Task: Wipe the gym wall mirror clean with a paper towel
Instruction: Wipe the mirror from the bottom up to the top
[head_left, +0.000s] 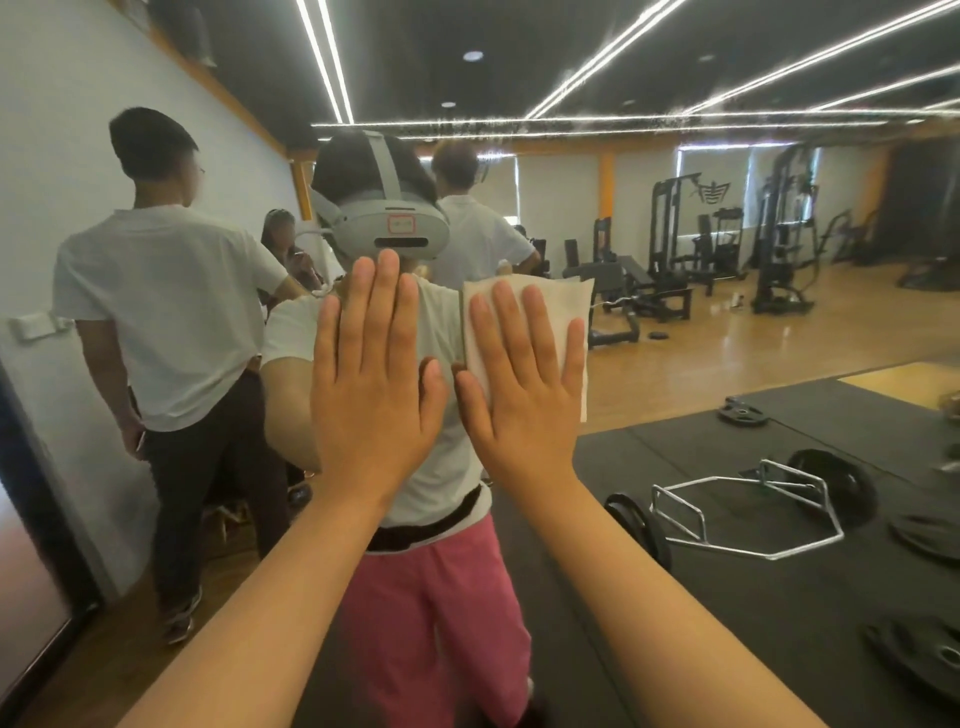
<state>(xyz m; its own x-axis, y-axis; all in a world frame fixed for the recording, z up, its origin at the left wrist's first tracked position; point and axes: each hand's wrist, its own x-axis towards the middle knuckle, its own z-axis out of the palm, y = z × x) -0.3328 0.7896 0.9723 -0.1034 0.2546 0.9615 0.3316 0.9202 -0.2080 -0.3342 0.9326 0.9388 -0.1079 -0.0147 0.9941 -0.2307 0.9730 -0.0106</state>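
The wall mirror (727, 364) fills nearly the whole view and reflects the gym and me. My right hand (522, 382) lies flat with straight fingers on a white paper towel (563, 304), pressing it against the glass at about chest height. The towel shows above and to the right of the fingers. My left hand (376, 369) is flat on the bare mirror just to the left, fingers straight and together, holding nothing. The two thumbs almost meet.
In the reflection, a person in a white shirt (161, 312) stands at the left with others behind. A hex bar (743, 514) and weight plates (831, 488) lie on black mats at the right. Weight machines (727, 249) stand far back on the wooden floor.
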